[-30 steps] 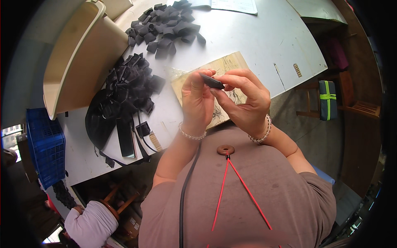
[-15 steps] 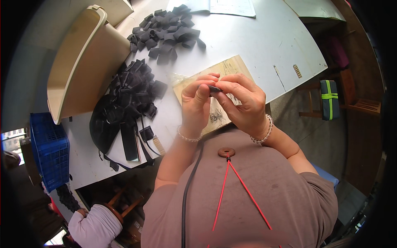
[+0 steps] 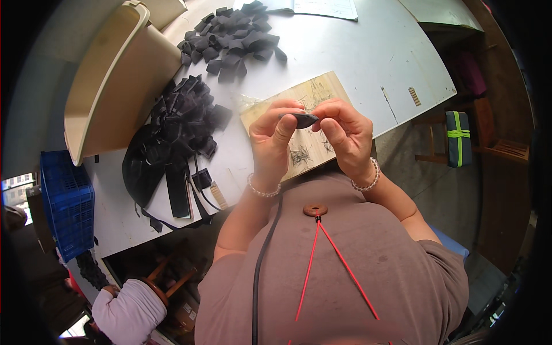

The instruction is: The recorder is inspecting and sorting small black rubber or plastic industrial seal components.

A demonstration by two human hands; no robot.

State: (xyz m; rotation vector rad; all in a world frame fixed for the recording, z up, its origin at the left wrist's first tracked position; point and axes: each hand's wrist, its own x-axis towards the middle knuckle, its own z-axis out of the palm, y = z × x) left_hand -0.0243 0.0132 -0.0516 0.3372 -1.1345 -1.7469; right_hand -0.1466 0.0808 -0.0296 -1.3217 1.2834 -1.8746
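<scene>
So I'm pinching a small black piece (image 3: pixel 305 121) between the thumb and fingers of my left hand (image 3: pixel 271 135). My right hand (image 3: pixel 352 141) is curling in from the other side, fingertips meeting the piece's right end, though I can't tell if they're actually gripping it. The piece is sitting right between my hands, above a wooden board (image 3: pixel 321 89) that's lying under them on the white table (image 3: pixel 359 63). Just left of my left hand, a dark heap (image 3: pixel 184 112) is spreading out, and another pile of black pieces (image 3: pixel 230 46) is lying farther off, ahead and left of that hand. A phone (image 3: pixel 179 194) is resting lower left of it.
</scene>
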